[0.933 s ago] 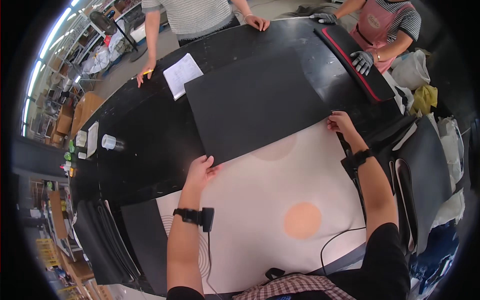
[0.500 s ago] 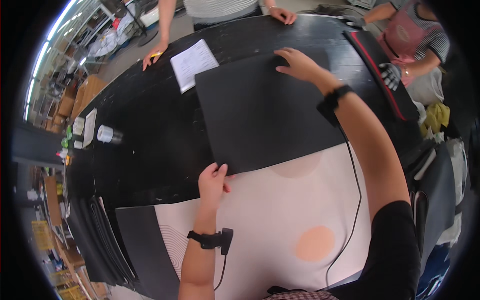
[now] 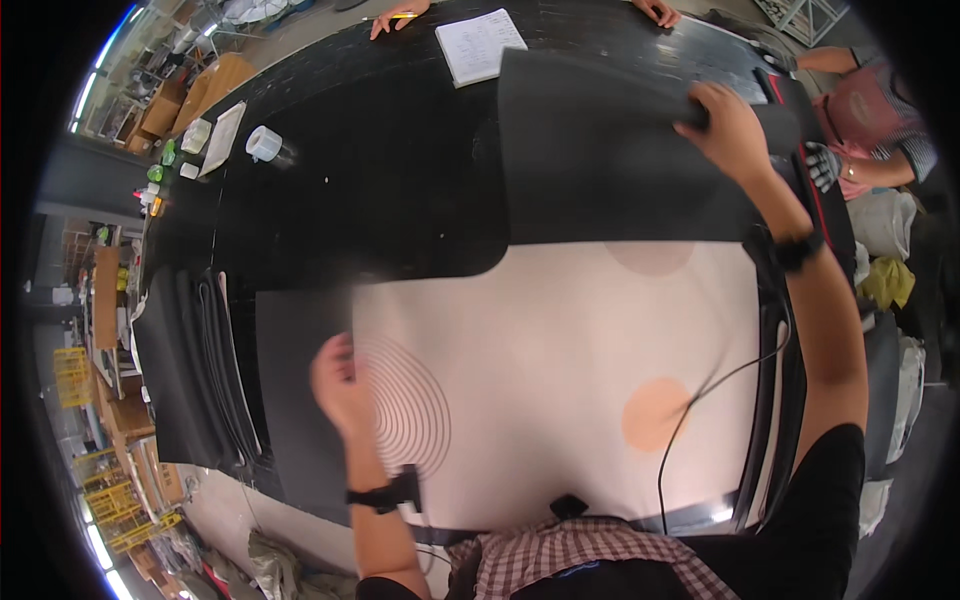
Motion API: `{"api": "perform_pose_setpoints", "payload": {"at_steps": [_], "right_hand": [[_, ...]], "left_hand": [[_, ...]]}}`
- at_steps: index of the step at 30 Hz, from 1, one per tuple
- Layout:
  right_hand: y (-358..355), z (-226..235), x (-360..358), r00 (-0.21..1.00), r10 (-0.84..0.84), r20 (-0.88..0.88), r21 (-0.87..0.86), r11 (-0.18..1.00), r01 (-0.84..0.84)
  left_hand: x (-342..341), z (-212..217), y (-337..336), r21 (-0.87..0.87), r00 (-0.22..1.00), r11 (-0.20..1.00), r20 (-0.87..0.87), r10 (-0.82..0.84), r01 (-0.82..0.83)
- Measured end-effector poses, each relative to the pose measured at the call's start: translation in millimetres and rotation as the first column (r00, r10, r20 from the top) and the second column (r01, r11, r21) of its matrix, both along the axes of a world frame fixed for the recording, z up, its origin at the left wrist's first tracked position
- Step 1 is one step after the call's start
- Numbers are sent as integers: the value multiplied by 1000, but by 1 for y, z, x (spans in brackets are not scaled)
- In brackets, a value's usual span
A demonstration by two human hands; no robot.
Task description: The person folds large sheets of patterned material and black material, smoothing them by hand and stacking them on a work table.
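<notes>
A pale pink mat [image 3: 540, 350] with ring lines and an orange disc lies before me. Its far part is turned over, so a dark grey underside [image 3: 600, 170] shows; a dark strip [image 3: 300, 370] runs along its left side. My right hand [image 3: 728, 130] is over the turned-over part, thumb and fingers apart, with dark sheet behind the gap. My left hand [image 3: 342, 388] hovers at the line between strip and pale face. Motion smears its bent fingers, and whether they touch the mat I cannot tell.
Folded dark sheets [image 3: 205, 370] stand at the left. A white roll [image 3: 264, 144] and a notepad [image 3: 480, 46] rest on the black table [image 3: 390, 200]. Across it, a person's hand [image 3: 400, 17] holds a pencil; at right, another person's gloved hand [image 3: 823, 167] touches a red-edged dark piece.
My left hand has left the turned-over part's near left corner and moved left and nearer me. My right hand stays over the dark part. The view has shifted.
</notes>
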State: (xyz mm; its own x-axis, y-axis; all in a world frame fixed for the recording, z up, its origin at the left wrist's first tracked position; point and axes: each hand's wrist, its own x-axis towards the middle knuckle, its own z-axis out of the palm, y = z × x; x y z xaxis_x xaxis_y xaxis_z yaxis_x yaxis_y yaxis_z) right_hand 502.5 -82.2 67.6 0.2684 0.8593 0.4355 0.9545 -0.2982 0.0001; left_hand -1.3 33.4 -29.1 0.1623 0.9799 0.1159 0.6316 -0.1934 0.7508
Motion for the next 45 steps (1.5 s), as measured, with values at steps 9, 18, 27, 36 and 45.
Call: {"api": "perform_pose_setpoints", "payload": {"at_steps": [9,18,27,36,45], "right_hand": [[-279,-11,-272,974,-6,-228,8,1000,8],[-304,-54,-315,940,-271,-207,81,953,293],[-309,-10,-294,987,150,58,32,988,-152],[-448,-102,-262,474,-408,-781,120,646,754],[-404,-68,-228,-185,168,-968,32,816,577]], "left_hand": [[-347,-29,43,-332,936,911,-326,132,-244],[-283,-13,29,68,785,996,-620,3,50],[-31,-4,-171,-713,710,-3,699,-86,701],[-28,-28,-202,-657,635,85,675,-375,749],[-16,-24,-206,-642,644,64,763,-49,764]]}}
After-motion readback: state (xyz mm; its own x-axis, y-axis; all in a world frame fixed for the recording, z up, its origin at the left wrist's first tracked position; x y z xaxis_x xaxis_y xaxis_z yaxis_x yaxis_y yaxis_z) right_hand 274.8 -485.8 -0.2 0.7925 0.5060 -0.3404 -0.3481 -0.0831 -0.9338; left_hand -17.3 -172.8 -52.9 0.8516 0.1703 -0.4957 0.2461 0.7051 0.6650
